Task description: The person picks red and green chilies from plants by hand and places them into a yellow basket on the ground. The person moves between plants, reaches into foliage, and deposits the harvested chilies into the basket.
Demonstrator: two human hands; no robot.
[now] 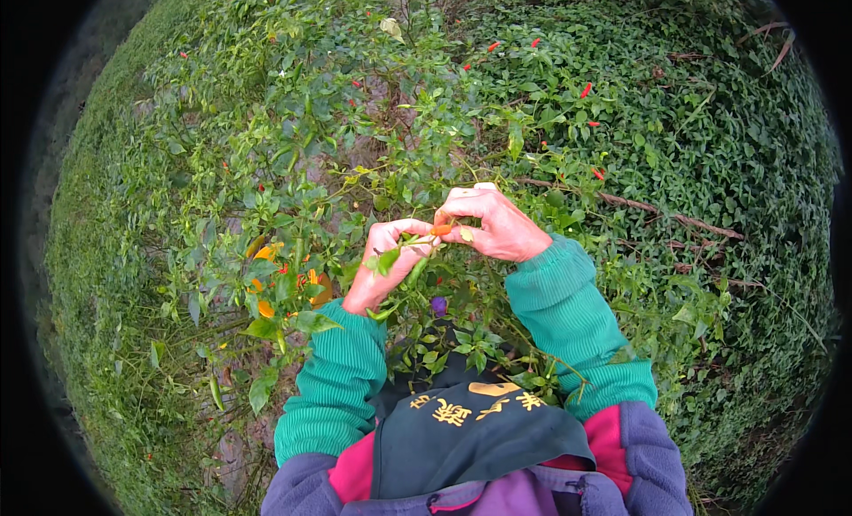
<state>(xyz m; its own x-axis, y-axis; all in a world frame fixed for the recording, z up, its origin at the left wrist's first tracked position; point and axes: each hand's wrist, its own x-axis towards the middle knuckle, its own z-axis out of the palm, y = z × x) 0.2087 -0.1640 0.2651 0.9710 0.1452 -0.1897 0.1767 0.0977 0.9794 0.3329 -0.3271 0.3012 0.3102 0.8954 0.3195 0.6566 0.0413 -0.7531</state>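
Observation:
My two hands meet over a chili pepper plant. Between my right hand's thumb and fingers is a small orange chili pepper. My left hand pinches a thin leafy chili stem right beside that pepper, and its fingertips almost touch the right ones. A green leaf hangs in front of my left palm. Below the fingers hangs a green chili. Exactly where the pepper joins the stem is hidden by the fingers.
Left of my left hand, an orange container shows partly through leaves, with red chilies by it. More red chilies stand on plants ahead. A dry brown branch lies to the right. Stems reach against my dark apron, which bears writing.

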